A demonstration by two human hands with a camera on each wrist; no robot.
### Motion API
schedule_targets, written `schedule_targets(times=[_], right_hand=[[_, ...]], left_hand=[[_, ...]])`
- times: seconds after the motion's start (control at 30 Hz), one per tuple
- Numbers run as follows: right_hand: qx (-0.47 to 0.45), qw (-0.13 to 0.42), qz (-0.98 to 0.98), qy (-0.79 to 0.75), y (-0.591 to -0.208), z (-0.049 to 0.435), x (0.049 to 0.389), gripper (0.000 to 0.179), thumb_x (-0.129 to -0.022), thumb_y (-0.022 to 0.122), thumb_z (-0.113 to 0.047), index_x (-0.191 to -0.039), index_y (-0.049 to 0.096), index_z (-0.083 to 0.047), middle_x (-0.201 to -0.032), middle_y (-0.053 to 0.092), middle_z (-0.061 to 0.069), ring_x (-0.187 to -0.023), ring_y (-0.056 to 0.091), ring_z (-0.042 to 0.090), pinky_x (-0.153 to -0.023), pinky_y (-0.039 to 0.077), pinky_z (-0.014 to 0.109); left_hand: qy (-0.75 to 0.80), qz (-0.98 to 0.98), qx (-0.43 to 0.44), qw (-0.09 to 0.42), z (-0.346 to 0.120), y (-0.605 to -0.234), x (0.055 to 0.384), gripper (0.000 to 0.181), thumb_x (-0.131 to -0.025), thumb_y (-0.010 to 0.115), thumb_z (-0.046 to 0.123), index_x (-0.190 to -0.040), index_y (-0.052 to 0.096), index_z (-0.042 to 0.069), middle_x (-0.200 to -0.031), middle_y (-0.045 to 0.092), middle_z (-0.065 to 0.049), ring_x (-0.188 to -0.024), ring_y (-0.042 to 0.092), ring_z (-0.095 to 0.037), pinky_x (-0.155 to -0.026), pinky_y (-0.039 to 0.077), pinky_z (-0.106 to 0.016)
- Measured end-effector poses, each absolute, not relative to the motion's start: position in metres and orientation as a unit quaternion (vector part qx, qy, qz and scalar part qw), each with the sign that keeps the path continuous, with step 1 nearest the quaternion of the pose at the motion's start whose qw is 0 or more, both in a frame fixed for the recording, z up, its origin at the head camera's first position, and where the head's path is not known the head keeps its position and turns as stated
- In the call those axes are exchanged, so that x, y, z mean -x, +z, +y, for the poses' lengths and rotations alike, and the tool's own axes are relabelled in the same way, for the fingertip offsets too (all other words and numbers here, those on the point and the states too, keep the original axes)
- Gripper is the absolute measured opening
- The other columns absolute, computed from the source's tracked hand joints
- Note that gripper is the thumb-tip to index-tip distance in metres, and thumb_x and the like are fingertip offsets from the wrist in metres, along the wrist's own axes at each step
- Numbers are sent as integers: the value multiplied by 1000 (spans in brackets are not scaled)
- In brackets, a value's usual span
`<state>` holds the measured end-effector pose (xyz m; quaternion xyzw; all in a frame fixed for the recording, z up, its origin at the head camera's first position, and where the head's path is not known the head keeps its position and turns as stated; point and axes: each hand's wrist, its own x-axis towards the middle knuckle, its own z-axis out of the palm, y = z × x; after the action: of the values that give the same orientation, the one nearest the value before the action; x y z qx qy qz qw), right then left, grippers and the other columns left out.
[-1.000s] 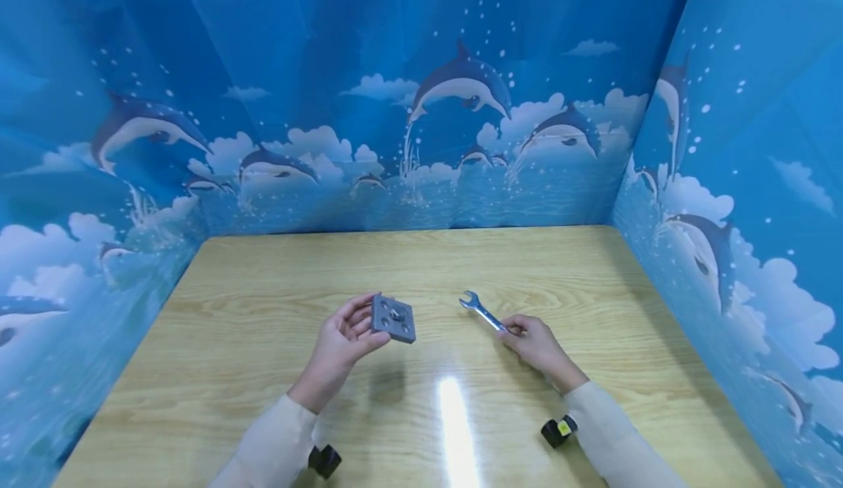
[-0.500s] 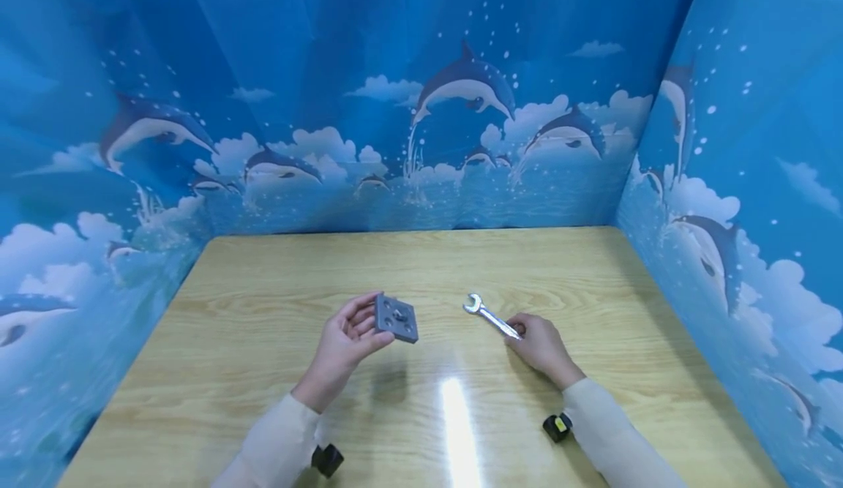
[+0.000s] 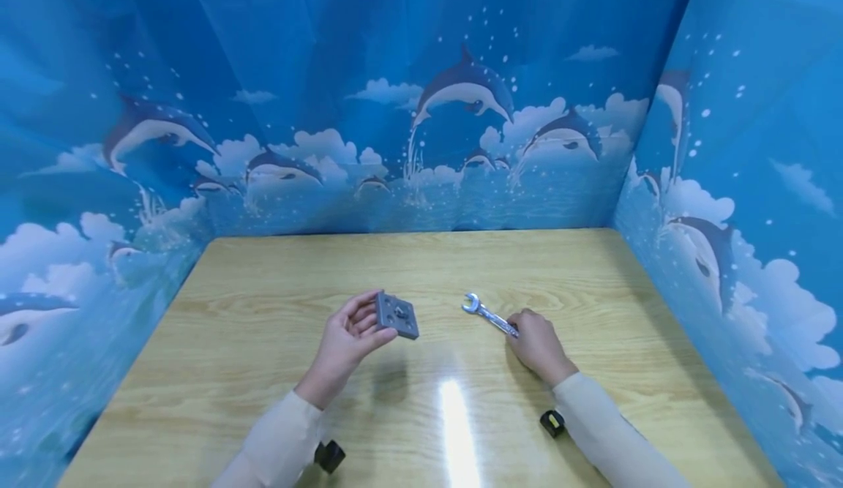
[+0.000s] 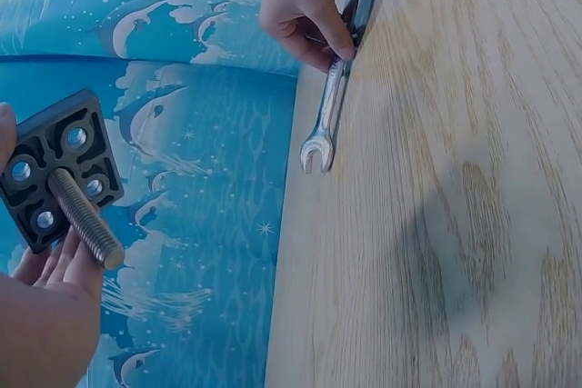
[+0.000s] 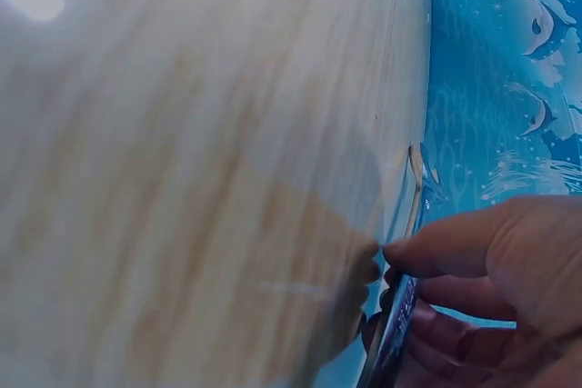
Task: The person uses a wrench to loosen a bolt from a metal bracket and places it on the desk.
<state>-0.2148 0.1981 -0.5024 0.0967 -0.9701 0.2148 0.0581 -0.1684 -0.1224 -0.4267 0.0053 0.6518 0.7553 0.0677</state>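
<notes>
My left hand point(image 3: 337, 349) grips a dark grey square plate point(image 3: 398, 315) by its left side, raised above the table and tilted. A thick threaded bolt point(image 4: 86, 217) sticks out from the plate's middle, with round holes near the corners. The right hand point(image 3: 538, 343) pinches a shiny open-end wrench point(image 3: 486, 314) by its handle, low over the tabletop, its open jaw end toward the far left. In the left wrist view the wrench point(image 4: 325, 124) shows beside its reflection. The right wrist view has thumb and fingers round the handle point(image 5: 393, 329); the handle's rear end is covered.
A wood-grain table point(image 3: 296, 268) lies under both hands, with a bright light reflection near its front. Blue dolphin-print curtains point(image 3: 316, 107) stand along the back and sides. A small black camera block point(image 3: 329, 456) hangs at the left wrist, another point(image 3: 552, 423) at the right.
The wrench has turned slightly, lying at a flatter slant, as the right hand shifts a little. The left hand keeps the plate in nearly the same place.
</notes>
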Motion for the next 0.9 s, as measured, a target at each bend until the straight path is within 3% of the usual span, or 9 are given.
schedule_targets(times=[0.13,0.27,0.73,0.9], right_hand=[[-108,66,-970,207,-502,198,215,7,-75,69,1,-81,71,-3,-71,56,5,-63,52,18,-54,49,33],[-121,69,-970,197,-502,198,214,12,-75,68,3,-71,67,-8,-67,52,2,-60,46,15,-51,44,30],[-92,21,-970,225,-498,198,213,10,-79,73,-9,-87,71,-5,-69,58,0,-61,48,14,-54,44,28],[-93,30,-963,251,-484,193,209,34,-84,71,-17,-113,66,1,-98,68,13,-88,64,28,-77,57,45]], left_hand=[[756,652,-2,63,-121,-426,170,76,-72,81,2,-139,44,9,-129,55,-14,-117,58,-24,-96,52,-27],[752,656,0,57,-120,-426,171,77,-72,81,2,-139,43,6,-129,55,-15,-115,59,-24,-95,52,-26],[725,687,-13,43,-117,-427,171,74,-72,82,6,-137,46,6,-129,56,-16,-115,59,-25,-95,52,-23],[724,688,-15,39,-116,-426,172,73,-72,82,5,-136,47,7,-129,56,-15,-117,58,-25,-97,50,-22]])
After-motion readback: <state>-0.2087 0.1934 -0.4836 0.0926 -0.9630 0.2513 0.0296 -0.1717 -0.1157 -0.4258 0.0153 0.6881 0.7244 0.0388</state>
